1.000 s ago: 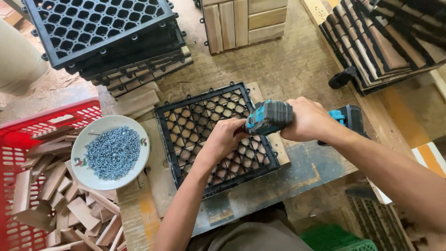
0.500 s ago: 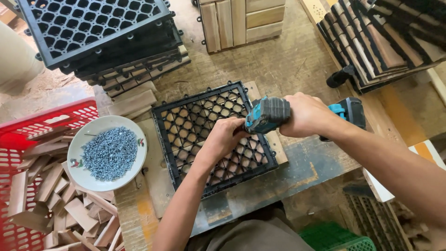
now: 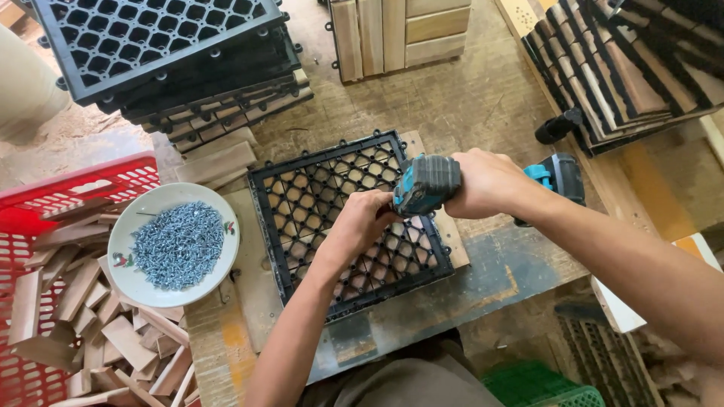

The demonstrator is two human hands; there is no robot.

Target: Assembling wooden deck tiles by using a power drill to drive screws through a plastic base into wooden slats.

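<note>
Grip: our right hand [image 3: 486, 181] clamps teal drill [image 3: 426, 185]; left hand [image 3: 360, 224] pinches at drill tip, resting on black grid tile [image 3: 302, 226] mid tabletop [image 3: 490, 271]. Plate of screws [image 3: 177, 243] left.

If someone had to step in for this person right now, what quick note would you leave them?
Right hand: gripping the teal drill, pointed down at the black grid.
Left hand: fingers at the drill tip, resting on the grid.
Grid lies on wooden slats on the bench. Bowl of screws to its left; red basket of wood offcuts beyond that. Stacks of tiles at the back.
Done: cannot tell how many screws are in.
Left: probably more screws across the grid.
</note>
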